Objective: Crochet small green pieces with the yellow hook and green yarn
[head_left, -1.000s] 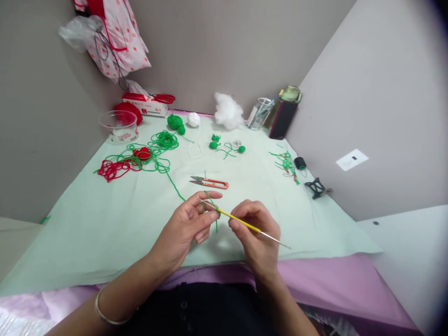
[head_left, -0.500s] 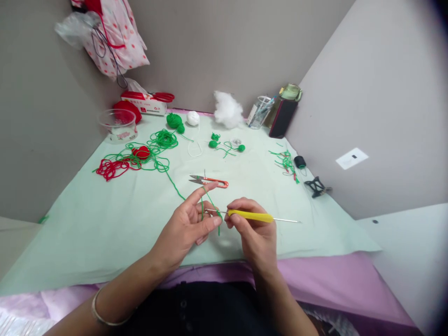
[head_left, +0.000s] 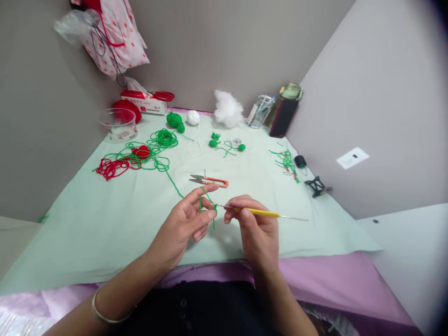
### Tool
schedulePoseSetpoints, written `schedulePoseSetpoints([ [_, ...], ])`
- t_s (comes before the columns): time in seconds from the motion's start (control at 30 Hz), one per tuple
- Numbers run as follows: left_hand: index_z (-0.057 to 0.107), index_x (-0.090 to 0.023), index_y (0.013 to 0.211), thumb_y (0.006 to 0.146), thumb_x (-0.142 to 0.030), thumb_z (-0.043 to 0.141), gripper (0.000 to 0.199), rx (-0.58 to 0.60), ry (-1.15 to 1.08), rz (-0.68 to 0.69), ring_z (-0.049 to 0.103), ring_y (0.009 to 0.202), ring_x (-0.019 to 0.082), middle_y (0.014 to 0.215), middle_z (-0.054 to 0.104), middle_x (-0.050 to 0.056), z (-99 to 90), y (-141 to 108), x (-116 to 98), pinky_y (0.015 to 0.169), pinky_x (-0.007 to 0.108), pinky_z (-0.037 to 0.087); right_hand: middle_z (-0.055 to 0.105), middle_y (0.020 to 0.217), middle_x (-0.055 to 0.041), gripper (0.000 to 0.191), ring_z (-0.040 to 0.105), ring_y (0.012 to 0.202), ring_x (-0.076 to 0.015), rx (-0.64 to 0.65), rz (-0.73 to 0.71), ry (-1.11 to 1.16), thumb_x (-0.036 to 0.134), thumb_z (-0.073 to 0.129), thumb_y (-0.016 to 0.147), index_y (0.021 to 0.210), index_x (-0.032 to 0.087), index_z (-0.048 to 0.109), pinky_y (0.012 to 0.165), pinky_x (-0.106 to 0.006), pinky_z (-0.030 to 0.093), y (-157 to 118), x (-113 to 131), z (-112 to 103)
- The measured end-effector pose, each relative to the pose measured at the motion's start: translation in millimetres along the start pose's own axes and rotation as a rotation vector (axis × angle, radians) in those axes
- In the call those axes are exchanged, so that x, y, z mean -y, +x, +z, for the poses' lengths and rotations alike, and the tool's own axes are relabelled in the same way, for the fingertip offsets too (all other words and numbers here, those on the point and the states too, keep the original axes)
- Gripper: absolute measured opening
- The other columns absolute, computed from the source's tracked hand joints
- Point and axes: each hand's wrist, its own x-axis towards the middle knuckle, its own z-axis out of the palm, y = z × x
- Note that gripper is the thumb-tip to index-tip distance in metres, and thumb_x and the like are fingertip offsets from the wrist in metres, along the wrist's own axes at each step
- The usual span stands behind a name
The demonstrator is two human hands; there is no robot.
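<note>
My left hand point(head_left: 187, 219) pinches a small piece of green yarn point(head_left: 214, 209) between thumb and a finger, with its short tail hanging down. The strand passes over my raised left index finger and runs back to a loose green heap point(head_left: 164, 139). In my right hand point(head_left: 257, 228) is a crochet hook point(head_left: 264, 213) with a yellow handle, gripped like a pen. Its thin metal tip points left and meets the yarn at my left fingertips; whether a loop is on it I cannot make out. Orange thread snips point(head_left: 219, 182) lie just beyond my left hand.
At the left are tangled red yarn point(head_left: 111, 169) and a clear tub point(head_left: 121, 128). Along the back stand a tissue box point(head_left: 149, 103), white stuffing point(head_left: 228, 109), a pen cup point(head_left: 260, 113) and a dark phone-like slab point(head_left: 284, 117). Yarn scraps point(head_left: 287, 162) and a black spool point(head_left: 300, 162) lie right.
The crochet hook has shifted right and its handle has rolled in my right fingers. The pinched yarn and my left fingertips sit slightly higher and further left.
</note>
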Motion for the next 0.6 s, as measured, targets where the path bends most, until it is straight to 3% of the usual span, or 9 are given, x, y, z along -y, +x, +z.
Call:
schedulePoseSetpoints([
  [0.33,0.077,-0.024,0.118,0.088,-0.031,0.085,0.032,0.012,0.020,0.004,0.040,0.048,-0.002,0.088,0.057,-0.005,2.7,2.1,-3.2,0.048,0.018,0.030,0.075,0.087,-0.0022,0.020,0.071,0.069,-0.0131,-0.108,0.077,0.087,0.041,0.073,0.099,0.093,0.024,0.083,0.064,-0.027,0.060,2.3,2.7,-0.1],
  [0.6,0.078,-0.024,0.117,0.087,-0.030,0.086,0.032,0.028,0.020,0.001,0.042,0.048,-0.003,0.091,0.057,-0.004,2.4,1.8,-3.2,0.048,0.019,0.029,0.074,0.089,-0.0009,0.019,0.071,0.072,-0.0123,-0.062,0.047,0.064,0.037,0.068,0.102,0.097,0.025,0.082,0.068,-0.026,0.059,0.0,0.3,-1.4],
])
